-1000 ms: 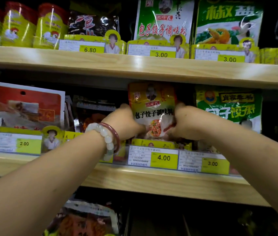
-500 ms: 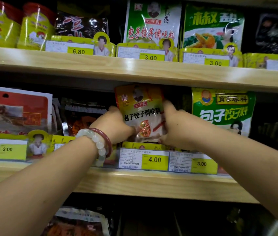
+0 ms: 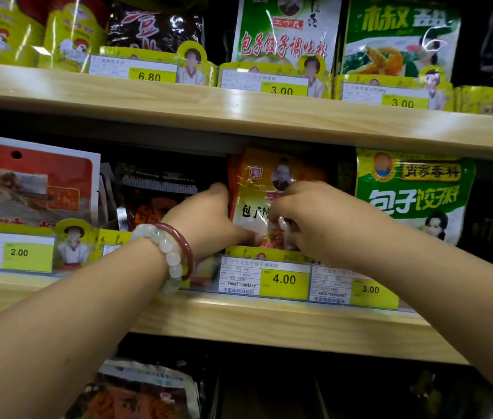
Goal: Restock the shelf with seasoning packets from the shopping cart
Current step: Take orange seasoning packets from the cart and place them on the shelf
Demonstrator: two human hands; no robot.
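Packet (image 3: 257, 189) upright on the middle shelf (image 3: 239, 319) above the 4.00 tag (image 3: 284, 279), left hand (image 3: 206, 219) gripping its left edge, right hand (image 3: 308, 213) pinching its front; an early release could probably let it slump forward over the tag.

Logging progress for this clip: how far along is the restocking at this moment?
Done: neighbouring slots on the middle shelf look filled, like the green packet. In hand: the left hand and right hand both hold the orange seasoning packet upright above the 4.00 tag. Left: letting go; the cart is out of view.
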